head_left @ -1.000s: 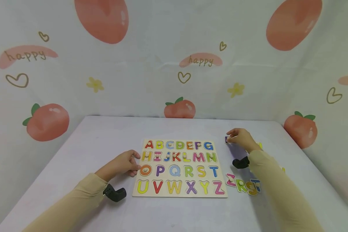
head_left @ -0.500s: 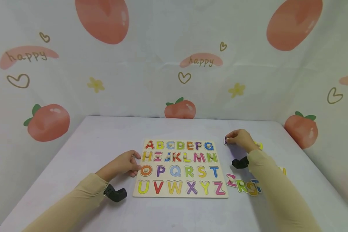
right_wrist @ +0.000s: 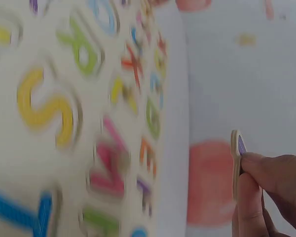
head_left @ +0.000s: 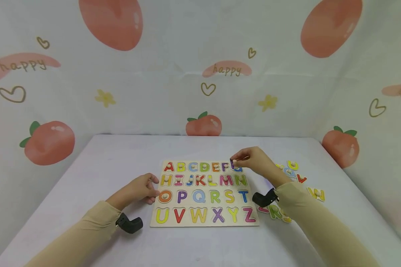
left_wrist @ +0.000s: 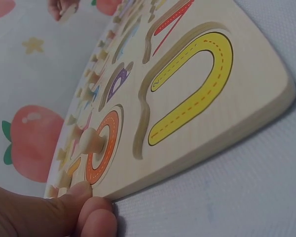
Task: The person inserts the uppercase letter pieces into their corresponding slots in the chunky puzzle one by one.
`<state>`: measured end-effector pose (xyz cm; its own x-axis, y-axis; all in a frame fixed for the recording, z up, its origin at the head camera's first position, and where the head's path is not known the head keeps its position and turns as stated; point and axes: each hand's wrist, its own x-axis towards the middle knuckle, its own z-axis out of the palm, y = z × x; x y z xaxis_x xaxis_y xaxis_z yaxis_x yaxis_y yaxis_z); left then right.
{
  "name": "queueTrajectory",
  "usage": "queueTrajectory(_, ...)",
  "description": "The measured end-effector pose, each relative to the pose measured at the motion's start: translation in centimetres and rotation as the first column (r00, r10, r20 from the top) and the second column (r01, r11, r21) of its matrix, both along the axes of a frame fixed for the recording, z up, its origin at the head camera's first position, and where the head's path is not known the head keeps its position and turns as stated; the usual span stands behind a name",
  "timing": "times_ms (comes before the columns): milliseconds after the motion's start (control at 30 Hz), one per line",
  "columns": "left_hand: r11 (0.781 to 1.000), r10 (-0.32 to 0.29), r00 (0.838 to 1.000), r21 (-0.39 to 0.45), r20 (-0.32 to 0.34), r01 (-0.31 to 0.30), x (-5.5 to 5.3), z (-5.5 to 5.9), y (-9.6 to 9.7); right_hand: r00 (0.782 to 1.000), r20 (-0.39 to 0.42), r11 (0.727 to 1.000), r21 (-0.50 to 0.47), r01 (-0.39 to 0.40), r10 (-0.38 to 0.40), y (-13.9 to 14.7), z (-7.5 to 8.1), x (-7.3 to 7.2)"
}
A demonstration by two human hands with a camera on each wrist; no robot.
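A wooden alphabet puzzle board (head_left: 204, 224) lies flat on the table, its upper two rows and the orange O (left_wrist: 104, 148) filled with knobbed letters. At its left edge, my left hand (head_left: 141, 190) pinches the rim beside the O; the thumb shows on the edge in the left wrist view, with fingers curled below. My right hand (head_left: 256, 163) holds a purple letter piece (right_wrist: 236, 170) between thumb and fingers, raised over the board's far right corner near the G. The piece is seen nearly edge-on, so I cannot tell its letter.
Right of the board lie loose letter pieces: a yellow U (head_left: 292, 165), a light blue Q (head_left: 289, 171), a red V (head_left: 301, 178) and a yellow W (head_left: 316, 194). Nearer, a green R (head_left: 275, 212) and others lie partly behind the right forearm. A printed cloth (head_left: 153, 96) hangs behind.
My right hand has picked up the purple letter piece from the table on the right and carried it left to above the board's far corner. The left hand stays at the board's edge.
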<state>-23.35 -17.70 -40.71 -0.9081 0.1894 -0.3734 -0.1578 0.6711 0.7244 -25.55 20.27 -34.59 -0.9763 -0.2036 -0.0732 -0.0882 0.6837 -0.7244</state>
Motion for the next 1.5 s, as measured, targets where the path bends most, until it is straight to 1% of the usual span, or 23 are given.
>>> queueTrajectory(167,1.000,0.001,1.000,0.010,0.002,-0.001,0.2,0.2,0.0,0.998,0.023,0.995,-0.073,-0.064,0.066,-4.2,-0.1,1.5)
queueTrajectory(333,1.000,-0.001,1.000,0.015,-0.001,0.001,0.2,0.2,0.0,0.992,0.057,0.990,-0.089,-0.107,0.113,-7.9,-0.9,2.3)
queueTrajectory(533,1.000,-0.008,1.000,0.027,-0.004,0.008,0.1,0.0,-0.1,0.980,0.044,0.980,-0.058,-0.189,0.192,-11.2,-2.4,2.4)
queueTrajectory(667,1.000,-0.006,1.000,0.024,-0.006,0.006,0.0,0.0,-0.1,0.975,0.056,0.976,-0.049,-0.214,0.216,-12.8,-3.3,2.1)
queueTrajectory(800,1.000,-0.002,1.000,0.020,-0.004,0.002,0.0,0.1,-0.1,0.972,0.071,0.974,-0.057,-0.220,0.224,-13.9,-4.0,2.0)
queueTrajectory(933,1.000,-0.003,1.000,0.026,-0.001,0.003,0.0,0.1,0.0,0.972,0.083,0.975,-0.049,-0.217,0.221,-14.5,-4.2,2.0)
queueTrajectory(1100,1.000,-0.001,1.000,0.023,0.002,0.001,0.1,0.1,0.0,0.971,0.098,0.976,-0.027,-0.215,0.216,-15.0,-4.4,2.2)
queueTrajectory(1333,0.999,-0.001,1.000,0.039,-0.003,0.001,0.2,0.1,-0.1,0.971,0.102,0.976,-0.041,-0.213,0.216,-15.5,-4.9,2.2)
queueTrajectory(1500,0.999,-0.003,1.000,0.043,-0.006,0.003,0.2,0.1,-0.1,0.972,0.109,0.979,-0.026,-0.204,0.206,-15.7,-5.1,2.3)
